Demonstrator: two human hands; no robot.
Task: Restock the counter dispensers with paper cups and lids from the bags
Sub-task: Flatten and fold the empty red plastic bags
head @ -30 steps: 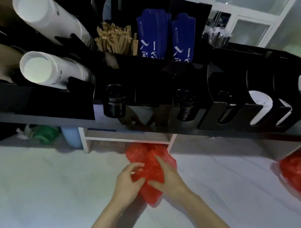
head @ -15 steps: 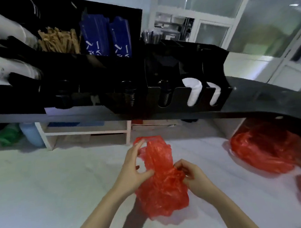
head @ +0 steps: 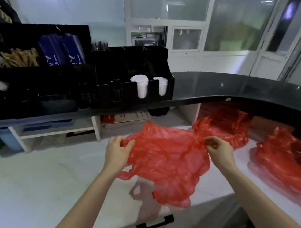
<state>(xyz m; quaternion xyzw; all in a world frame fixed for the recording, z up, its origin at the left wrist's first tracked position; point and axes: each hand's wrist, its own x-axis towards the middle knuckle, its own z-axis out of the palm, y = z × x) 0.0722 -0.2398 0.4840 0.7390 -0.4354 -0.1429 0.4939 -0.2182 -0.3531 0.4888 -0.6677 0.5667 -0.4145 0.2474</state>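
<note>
Since half a second ago the crumpled red plastic bag (head: 168,159) has been pulled out wide above the white tabletop (head: 42,177), left hand (head: 117,150) fingers pinching its nine-o'clock edge, right hand (head: 219,147) its three-o'clock edge; it looks feather-light, limp, slippery, best gripped at rim or handles.

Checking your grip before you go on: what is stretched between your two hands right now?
In the head view, a red plastic bag spans the gap, pinched by the left hand and right hand. It hangs slack above the white worktop.
</note>
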